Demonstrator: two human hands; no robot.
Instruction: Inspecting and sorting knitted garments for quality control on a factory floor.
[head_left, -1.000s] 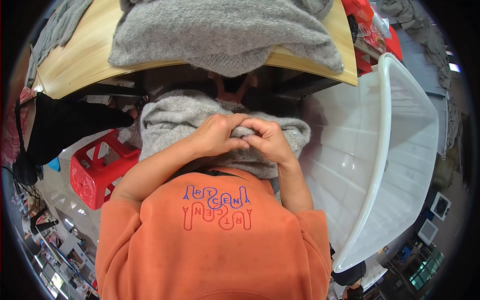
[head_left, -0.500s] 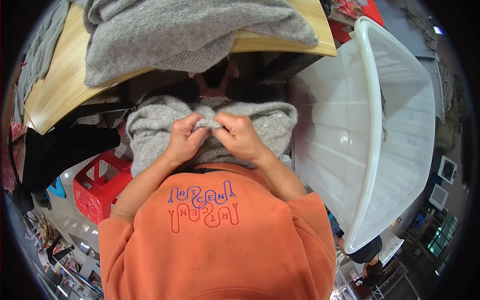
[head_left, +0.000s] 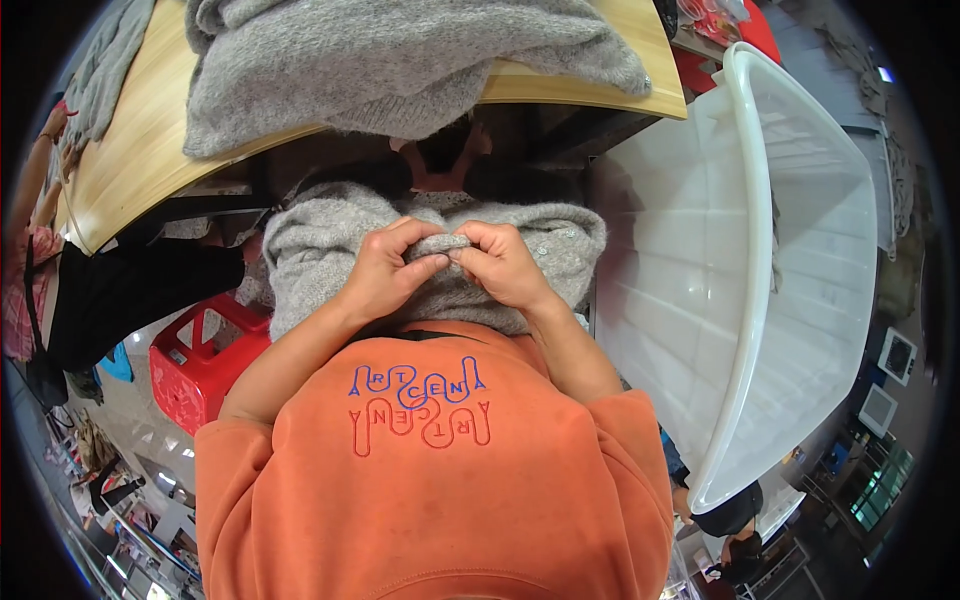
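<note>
A fuzzy grey knitted garment (head_left: 318,258) lies bunched across my lap, with a few small shiny dots on its right part. My left hand (head_left: 392,270) is closed, thumb and fingers pinching a raised fold of the knit. Right beside it, my right hand (head_left: 505,265) pinches the same fold, thumb tip close to the left thumb. The rest of the fingers curl under the cloth, where their tips are hidden.
Ahead stands a wooden table (head_left: 135,150) bearing a heap of grey knitwear (head_left: 400,75). A large white plastic bin (head_left: 675,260) rises at my right. To the left are a red stool (head_left: 190,375) and another person in black trousers (head_left: 110,305).
My hands have shifted from fist-like grips to a thumb-and-finger pinch, thumbs closer together on the fold. At the far left, the other person's hand has come into view by the table.
</note>
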